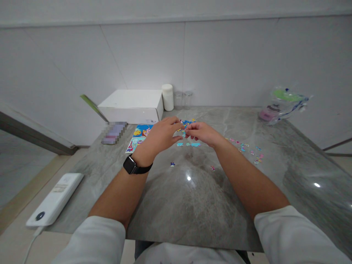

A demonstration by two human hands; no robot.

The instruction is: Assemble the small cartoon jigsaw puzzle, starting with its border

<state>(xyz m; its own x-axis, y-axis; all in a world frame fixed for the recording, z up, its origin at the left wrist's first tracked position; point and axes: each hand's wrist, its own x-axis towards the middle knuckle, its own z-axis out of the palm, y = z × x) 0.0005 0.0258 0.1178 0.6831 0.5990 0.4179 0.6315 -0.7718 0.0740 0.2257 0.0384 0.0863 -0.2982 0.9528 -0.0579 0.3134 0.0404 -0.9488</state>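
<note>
My left hand (164, 135), with a black watch on its wrist, is over the grey marble table, thumb and fingers apart, holding nothing. Beside it my right hand (200, 132) is pinched at the fingertips around something too small to make out. Behind both hands lies a pile of blue and yellow puzzle pieces (188, 122), partly hidden. Light blue pieces (195, 145) form a short row just below the hands. Nearer to me are a dark blue piece (172, 164) and a pink piece (212, 168). More loose pieces (243, 147) are scattered beside my right forearm.
Colourful picture cards (134, 144) lie left of my left hand. Behind stand a white box (132, 106), a white bottle (167, 97) and two clear glasses (187, 100). A plastic bag (283, 104) sits back right, a white power strip (56, 200) at left.
</note>
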